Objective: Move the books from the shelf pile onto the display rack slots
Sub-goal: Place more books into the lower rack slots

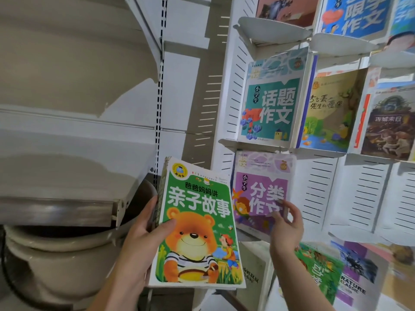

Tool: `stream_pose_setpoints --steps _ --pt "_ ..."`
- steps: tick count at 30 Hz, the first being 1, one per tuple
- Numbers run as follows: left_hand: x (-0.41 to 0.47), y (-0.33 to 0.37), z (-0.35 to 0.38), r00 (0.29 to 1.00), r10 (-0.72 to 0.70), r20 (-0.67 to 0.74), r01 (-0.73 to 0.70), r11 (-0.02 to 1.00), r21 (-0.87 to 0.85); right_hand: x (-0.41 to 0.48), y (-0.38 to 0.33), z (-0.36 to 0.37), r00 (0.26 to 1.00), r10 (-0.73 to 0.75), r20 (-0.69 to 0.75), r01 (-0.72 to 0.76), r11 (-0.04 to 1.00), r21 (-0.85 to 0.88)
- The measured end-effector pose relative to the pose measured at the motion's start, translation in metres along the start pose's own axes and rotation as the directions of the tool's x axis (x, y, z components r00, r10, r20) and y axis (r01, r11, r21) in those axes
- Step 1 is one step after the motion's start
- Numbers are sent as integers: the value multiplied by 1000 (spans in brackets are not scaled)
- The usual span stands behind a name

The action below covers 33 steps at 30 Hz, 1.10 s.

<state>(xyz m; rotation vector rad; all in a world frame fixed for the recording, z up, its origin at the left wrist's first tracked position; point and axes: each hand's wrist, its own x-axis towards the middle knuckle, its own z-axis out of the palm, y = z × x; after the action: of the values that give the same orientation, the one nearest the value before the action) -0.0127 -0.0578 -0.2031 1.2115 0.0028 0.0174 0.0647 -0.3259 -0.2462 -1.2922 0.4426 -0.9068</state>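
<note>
Two hands show: left hand (139,243), right hand (285,227). One green bear book (197,225) is off the rack (350,187). The rack's top row shows three cut-off books: red-brown book (287,7), blue book (354,14), pale blue book (404,16). The middle row has three: teal book (269,97), yellow book (330,113), brown book (390,126). Below stands one purple book (260,191). Lowest show three: grey book (251,279), green book (318,265), white-and-purple book (354,286). Two pale bowls (56,254) are stacked.

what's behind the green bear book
The left hand grips the green bear book, fingers hidden behind it. Behind its right edge the purple book stands in a rack slot, partly covered.
</note>
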Motion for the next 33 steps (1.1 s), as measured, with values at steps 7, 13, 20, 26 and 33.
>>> stream_pose_setpoints --steps 7,13,20,26,33 --pt "-1 -3 -1 1000 -12 -22 12 1000 -23 -4 15 11 981 -184 -59 121 824 -554" --pt "-6 -3 4 1000 -1 -30 0 1000 -20 -27 11 -5 981 -123 150 194 612 -767" --pt "-27 -10 29 998 60 20 -58 997 -56 -64 -58 -34 683 328 653 -89 924 -371" --pt "-48 -30 89 992 79 97 -79 997 1 -43 -65 -86 640 332 694 -326 934 -146" --pt "-72 -73 180 956 -162 246 179 983 -47 11 -88 -194 782 279 557 -279 956 -87"
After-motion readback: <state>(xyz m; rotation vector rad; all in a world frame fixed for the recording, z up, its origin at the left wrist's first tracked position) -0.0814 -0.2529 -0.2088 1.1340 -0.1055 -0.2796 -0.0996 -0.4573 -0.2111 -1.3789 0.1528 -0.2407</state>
